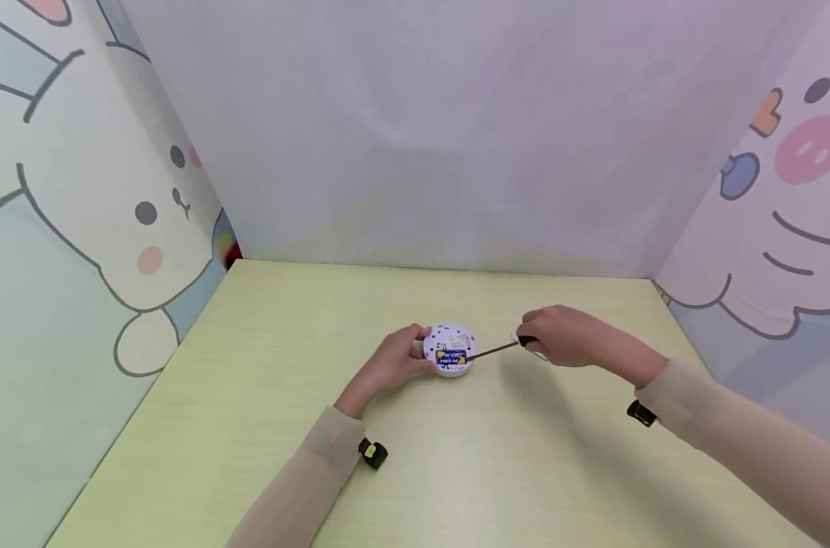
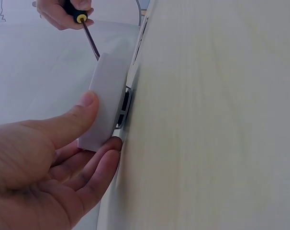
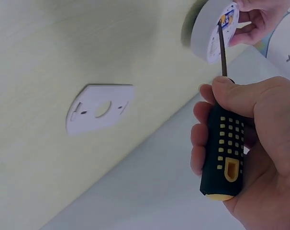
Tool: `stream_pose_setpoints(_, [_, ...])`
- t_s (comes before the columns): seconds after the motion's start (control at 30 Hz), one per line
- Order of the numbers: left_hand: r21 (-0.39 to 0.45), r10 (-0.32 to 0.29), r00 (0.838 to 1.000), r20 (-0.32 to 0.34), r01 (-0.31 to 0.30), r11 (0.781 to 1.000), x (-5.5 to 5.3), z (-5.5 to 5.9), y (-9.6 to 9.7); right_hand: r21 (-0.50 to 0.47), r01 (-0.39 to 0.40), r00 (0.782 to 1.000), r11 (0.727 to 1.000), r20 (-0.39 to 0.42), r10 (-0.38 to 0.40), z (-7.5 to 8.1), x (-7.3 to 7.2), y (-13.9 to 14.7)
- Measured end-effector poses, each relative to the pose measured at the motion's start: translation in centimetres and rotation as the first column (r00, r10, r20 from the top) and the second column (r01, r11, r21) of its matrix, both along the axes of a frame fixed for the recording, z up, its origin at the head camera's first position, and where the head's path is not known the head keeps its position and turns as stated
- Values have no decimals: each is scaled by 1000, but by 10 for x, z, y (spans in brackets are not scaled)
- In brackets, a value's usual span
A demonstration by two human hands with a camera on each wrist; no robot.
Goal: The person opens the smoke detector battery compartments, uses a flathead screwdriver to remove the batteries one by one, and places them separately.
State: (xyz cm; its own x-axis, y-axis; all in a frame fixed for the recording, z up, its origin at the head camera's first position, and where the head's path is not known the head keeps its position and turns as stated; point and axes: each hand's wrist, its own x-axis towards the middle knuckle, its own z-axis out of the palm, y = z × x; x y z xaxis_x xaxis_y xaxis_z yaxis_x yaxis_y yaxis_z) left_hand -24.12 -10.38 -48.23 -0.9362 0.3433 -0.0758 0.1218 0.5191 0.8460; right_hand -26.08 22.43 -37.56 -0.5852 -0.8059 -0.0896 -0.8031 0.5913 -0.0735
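While the left hand [image 1: 396, 358] grips one round white device [image 1: 449, 336] over the table [image 1: 285, 358], I count one battery [image 1: 451, 356] seated in it, one screwdriver [image 3: 222, 148] gripped by the right hand [image 1: 564, 336], one flat plate [image 3: 91, 120].

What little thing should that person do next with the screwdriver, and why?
Probably gently lever up the battery: the screwdriver seems to have its tip at the battery's end, the right hand grips it, and the left hand holds the round white device.
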Motion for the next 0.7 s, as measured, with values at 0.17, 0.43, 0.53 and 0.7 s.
stream_pose_setpoints(0.17, [0,-2,1000,-1,2,1000,-1,0,0,-85,-10,1000,996,3,10,-17,-2,12])
stream_pose_setpoints(0.43, [-2,-1,1000,6,1,1000,-2,-1,0,-184,-18,1000,983,9,20,-44,-4,25])
stream_pose_setpoints(0.53, [-3,2,1000,9,-2,1000,-2,-1,0,-208,-8,1000,978,28,14,-52,-5,28])
stream_pose_setpoints(0.7, [2,2,1000,18,-2,1000,-1,-1,0,-240,0,999,971,40,10,-66,-7,32])
